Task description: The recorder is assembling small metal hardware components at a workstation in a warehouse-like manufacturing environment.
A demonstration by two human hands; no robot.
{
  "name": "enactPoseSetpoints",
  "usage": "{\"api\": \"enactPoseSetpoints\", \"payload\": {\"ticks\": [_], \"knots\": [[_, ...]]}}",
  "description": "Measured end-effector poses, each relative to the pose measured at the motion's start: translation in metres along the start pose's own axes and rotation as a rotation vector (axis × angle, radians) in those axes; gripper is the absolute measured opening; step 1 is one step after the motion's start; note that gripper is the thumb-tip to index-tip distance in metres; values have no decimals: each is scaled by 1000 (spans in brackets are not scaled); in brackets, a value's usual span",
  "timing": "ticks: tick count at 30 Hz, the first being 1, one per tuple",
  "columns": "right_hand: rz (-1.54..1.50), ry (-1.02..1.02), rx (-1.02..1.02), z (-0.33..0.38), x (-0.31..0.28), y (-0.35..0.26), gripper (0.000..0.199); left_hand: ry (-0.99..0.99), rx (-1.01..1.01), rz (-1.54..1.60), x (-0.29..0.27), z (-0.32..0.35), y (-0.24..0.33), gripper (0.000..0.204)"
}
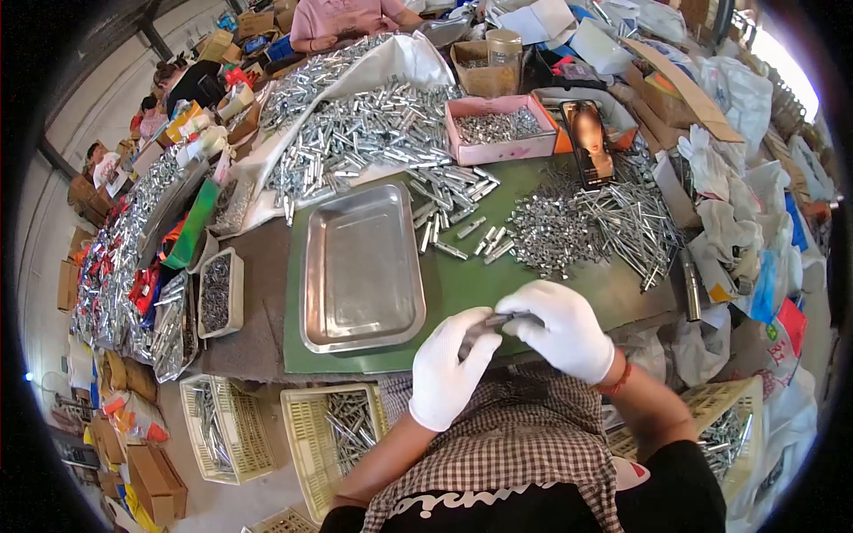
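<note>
Both my hands wear white knitted gloves and meet just over the near edge of the green tabletop (pixel 577 306). My left hand (pixel 451 369) pinches a small grey metal piece (pixel 499 320) between thumb and fingers. From the other side, my right hand (pixel 564 330) closes its fingertips on the same piece. Its exact kind is too small and covered to tell. A steel tray (pixel 362 266) with a bare bottom lies left of my hands. Beyond them are a pile of small metal parts (pixel 546 233), several long metal pins (pixel 635 226) and loose metal sleeves (pixel 471 227).
A large heap of metal sleeves (pixel 364 129) lies at the back. Near it stand a pink box of small parts (pixel 502 133) and a propped phone (pixel 586 147). A pale bin (pixel 220 293) is at left; yellow crates (pixel 306 444) stand below. Another person (pixel 342 25) sits opposite.
</note>
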State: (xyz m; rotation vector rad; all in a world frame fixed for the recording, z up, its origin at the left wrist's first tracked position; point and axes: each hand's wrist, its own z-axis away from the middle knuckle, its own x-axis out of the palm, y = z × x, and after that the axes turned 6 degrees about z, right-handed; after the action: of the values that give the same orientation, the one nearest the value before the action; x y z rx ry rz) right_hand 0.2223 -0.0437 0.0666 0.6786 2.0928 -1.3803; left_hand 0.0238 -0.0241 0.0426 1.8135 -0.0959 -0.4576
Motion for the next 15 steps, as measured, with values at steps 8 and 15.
{"api": "enactPoseSetpoints", "payload": {"ticks": [8,15], "knots": [[22,418,176,46,21,-6,20,10,-181,369,32,6,-16,16],[493,-70,504,135,41,44,31,201,-61,404,16,13,-22,20]]}}
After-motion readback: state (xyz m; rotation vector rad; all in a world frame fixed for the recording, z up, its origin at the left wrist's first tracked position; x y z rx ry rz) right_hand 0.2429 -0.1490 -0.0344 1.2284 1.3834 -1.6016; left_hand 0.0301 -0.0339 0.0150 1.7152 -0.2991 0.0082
